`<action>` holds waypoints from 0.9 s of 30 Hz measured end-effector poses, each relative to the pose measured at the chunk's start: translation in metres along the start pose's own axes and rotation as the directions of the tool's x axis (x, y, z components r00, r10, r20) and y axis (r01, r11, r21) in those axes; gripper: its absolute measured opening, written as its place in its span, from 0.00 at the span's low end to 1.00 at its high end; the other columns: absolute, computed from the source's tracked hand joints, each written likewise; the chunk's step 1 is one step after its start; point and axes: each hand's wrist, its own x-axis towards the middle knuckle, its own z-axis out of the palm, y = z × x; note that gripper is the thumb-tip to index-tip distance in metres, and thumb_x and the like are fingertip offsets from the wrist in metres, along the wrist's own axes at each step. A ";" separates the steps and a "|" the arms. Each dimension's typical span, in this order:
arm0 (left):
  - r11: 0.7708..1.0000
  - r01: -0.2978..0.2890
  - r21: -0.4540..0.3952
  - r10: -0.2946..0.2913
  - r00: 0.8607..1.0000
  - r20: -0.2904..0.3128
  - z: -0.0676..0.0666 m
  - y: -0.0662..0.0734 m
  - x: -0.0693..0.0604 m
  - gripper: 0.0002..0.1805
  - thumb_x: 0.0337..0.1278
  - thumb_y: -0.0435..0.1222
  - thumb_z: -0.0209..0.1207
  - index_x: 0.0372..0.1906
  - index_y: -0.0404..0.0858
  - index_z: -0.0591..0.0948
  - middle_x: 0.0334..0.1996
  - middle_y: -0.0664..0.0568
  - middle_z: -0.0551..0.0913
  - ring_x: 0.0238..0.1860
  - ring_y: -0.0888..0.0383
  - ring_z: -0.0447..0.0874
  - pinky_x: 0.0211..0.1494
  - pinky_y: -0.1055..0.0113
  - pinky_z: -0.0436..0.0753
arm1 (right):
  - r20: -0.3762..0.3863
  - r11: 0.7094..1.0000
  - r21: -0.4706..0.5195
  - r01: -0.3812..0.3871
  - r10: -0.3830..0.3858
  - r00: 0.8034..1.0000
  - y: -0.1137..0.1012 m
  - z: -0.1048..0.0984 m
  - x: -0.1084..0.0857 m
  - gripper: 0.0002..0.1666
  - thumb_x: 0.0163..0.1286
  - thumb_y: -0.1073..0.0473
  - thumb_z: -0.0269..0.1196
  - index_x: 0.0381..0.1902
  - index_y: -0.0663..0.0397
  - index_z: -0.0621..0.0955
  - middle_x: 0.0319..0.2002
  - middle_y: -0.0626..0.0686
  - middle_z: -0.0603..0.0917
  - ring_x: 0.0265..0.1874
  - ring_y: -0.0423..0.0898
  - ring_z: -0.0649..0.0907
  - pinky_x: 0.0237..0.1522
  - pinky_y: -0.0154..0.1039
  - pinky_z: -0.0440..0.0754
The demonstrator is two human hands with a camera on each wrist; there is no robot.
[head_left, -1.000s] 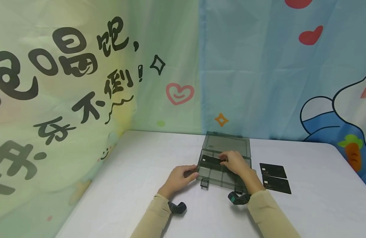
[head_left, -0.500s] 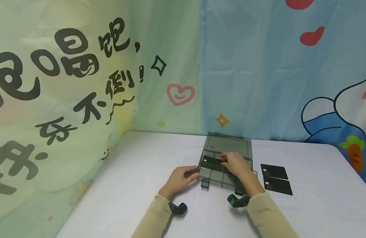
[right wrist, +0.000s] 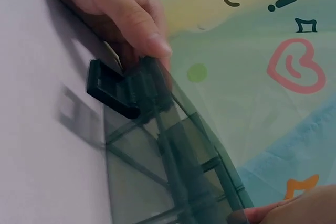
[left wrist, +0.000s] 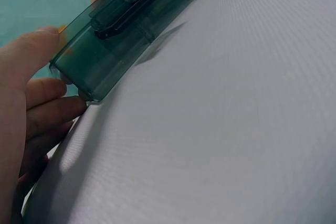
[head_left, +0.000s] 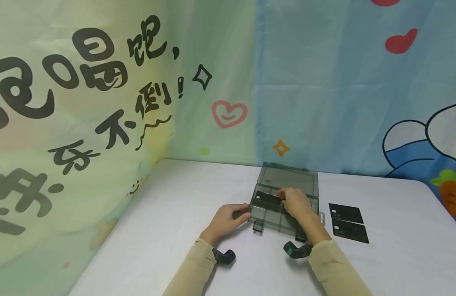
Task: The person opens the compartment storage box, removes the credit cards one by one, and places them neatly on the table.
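Smoky plastic box (head_left: 271,216): left hand (head_left: 226,220) grips its left end; right hand (head_left: 296,203) pinches black card (head_left: 268,197) inside, apparently positioning; next needs steady bracing.

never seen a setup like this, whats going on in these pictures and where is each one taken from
There's no robot here: these are a person's bare hands, with a dark device at each wrist. The wide picture comes from a camera on the head, looking forward and down. The other two come from wrist cameras: one beside the left hand, one beside the right hand.

On the white table sits an open, see-through box with compartments, its lid laid back. To its right lie two black cards marked VIP.

The left hand holds the box's left end. The right hand's fingers are at the right end of a black card inside the box; whether they pinch it isn't clear.
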 end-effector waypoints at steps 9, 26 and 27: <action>1.000 0.003 -0.003 -0.003 1.000 0.013 -0.001 0.005 0.002 0.28 0.63 0.58 0.51 0.59 0.44 0.78 0.56 0.55 0.81 0.59 0.56 0.78 0.65 0.61 0.74 | -0.077 0.998 0.065 -0.003 0.008 0.997 0.006 0.002 -0.003 0.14 0.62 0.65 0.65 0.47 0.57 0.82 0.46 0.58 0.86 0.46 0.57 0.83 0.46 0.53 0.81; 1.000 0.013 -0.009 -0.013 1.000 0.004 -0.002 0.004 0.000 0.27 0.63 0.56 0.52 0.59 0.44 0.79 0.56 0.54 0.82 0.59 0.56 0.79 0.65 0.61 0.75 | -0.147 0.954 0.289 0.073 -0.031 0.989 0.019 0.015 0.000 0.15 0.59 0.66 0.68 0.45 0.57 0.82 0.45 0.58 0.78 0.40 0.53 0.85 0.39 0.41 0.86; 1.000 0.013 -0.010 -0.013 1.000 0.003 -0.002 0.004 -0.001 0.27 0.63 0.56 0.52 0.59 0.44 0.79 0.56 0.54 0.82 0.59 0.56 0.79 0.65 0.61 0.75 | -0.147 0.952 0.296 0.080 -0.037 0.988 0.020 0.015 0.000 0.15 0.59 0.65 0.68 0.46 0.57 0.82 0.45 0.58 0.78 0.40 0.53 0.85 0.38 0.40 0.86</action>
